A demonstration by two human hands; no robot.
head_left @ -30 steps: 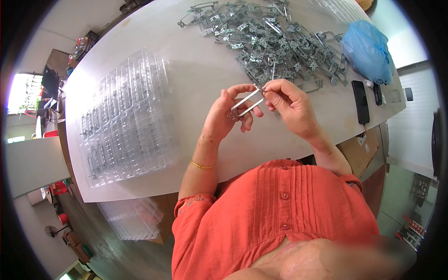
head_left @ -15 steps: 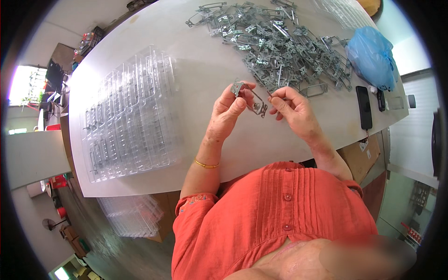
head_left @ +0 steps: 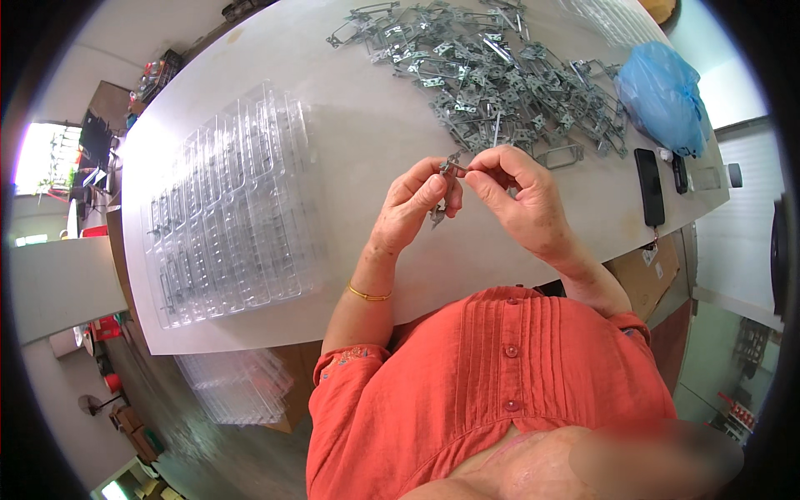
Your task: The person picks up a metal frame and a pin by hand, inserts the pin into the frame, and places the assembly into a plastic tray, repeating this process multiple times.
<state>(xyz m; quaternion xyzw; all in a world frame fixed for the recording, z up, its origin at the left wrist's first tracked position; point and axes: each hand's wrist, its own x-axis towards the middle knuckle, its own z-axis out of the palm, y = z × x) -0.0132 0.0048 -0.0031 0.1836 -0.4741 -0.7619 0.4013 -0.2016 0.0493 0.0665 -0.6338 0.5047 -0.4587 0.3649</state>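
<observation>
Both hands raised just over the white tabletop (head_left: 350,142), forearms coming in from below and bent inward so fingertips meet. Left hand (head_left: 412,204) and right hand (head_left: 521,196) both pinch one small grey stamped-metal bracket (head_left: 446,187), held edge-on between thumbs and forefingers. It sits just in front of the heap of grey metal brackets (head_left: 492,75), with clear plastic blister trays (head_left: 229,208) well to the left.

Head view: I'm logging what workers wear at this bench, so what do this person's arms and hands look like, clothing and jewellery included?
Both forearms are bare. The left hand and right hand wear no gloves, and no rings are clear enough to tell. A thin gold bangle circles the left wrist. The orange-red blouse has short sleeves, front buttons, vertical pleats and small embroidery at the left sleeve hem.
</observation>
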